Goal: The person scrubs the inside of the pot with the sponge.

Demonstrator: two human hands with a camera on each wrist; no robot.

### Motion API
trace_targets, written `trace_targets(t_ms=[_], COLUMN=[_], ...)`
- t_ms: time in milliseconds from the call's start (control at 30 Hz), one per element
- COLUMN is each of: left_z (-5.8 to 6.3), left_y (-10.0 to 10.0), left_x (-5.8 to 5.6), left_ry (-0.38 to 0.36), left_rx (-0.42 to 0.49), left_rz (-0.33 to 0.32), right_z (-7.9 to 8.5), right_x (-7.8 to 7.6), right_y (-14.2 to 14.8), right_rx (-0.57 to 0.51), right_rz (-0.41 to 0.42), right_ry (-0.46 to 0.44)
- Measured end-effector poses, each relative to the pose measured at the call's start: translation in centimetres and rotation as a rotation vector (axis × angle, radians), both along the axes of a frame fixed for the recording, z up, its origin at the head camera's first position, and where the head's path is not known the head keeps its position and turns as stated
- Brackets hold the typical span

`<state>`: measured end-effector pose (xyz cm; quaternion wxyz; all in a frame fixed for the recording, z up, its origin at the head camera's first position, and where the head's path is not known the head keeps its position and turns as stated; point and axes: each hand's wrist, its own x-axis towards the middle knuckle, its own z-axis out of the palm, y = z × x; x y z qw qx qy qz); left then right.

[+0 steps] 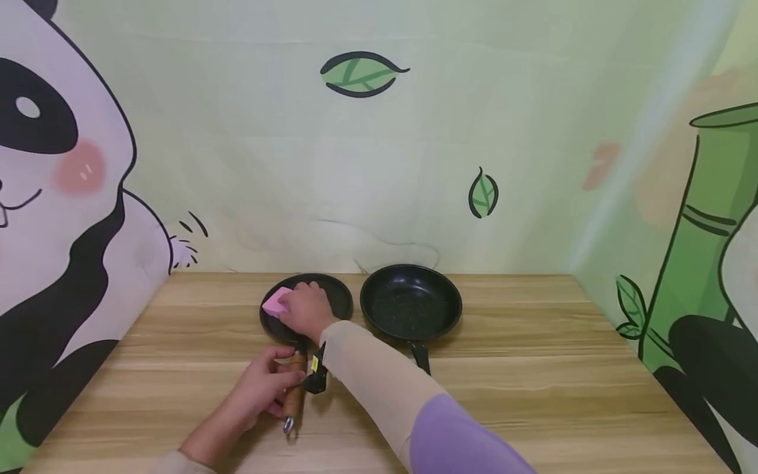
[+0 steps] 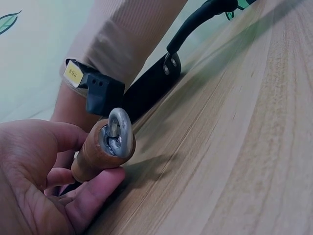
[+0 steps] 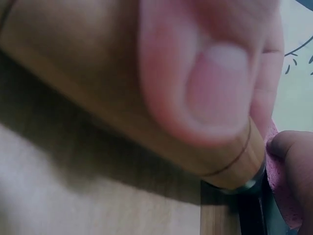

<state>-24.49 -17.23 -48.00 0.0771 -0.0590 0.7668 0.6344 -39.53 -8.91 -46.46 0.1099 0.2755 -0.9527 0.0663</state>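
A flat black pan (image 1: 337,296) with a wooden handle (image 1: 294,388) lies on the table at the left. My left hand (image 1: 260,385) grips that handle, thumb on one side and fingers on the other; in the left wrist view a metal ring (image 2: 121,132) caps its end. Over the pan, my right hand (image 1: 308,309) holds a pink sponge (image 1: 275,303) down at the pan's inner surface. The right wrist view shows the sponge (image 3: 281,191) under the right thumb, with the left thumb large in front on the handle (image 3: 215,161).
Right beside the flat pan stands a deeper black frying pan (image 1: 411,303), its black handle (image 1: 420,357) partly behind my right forearm. A wood-grain table (image 1: 533,382) carries both pans. Behind it rises a wall (image 1: 266,164) printed with leaves, bamboo and a panda.
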Motion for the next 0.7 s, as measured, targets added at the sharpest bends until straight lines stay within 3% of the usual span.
trace_targets(t_ms=[300,567,700], left_z=[0.0,-0.1,-0.1], left_y=[0.2,0.3,0.4], left_x=[-0.2,-0.3,-0.2], left_ry=[0.001,0.005,0.007], left_rx=[0.004,0.005,-0.01], left_rz=[0.013,0.019,0.021], right_z=[0.3,0.7,0.9], right_x=[0.1,0.7,1.1], right_y=[0.1,1.6,2.8], right_rx=[-0.022,0.087,0.092], right_rz=[-0.039,0.129,0.203], right_ry=[-0.037,-0.025,-0.06])
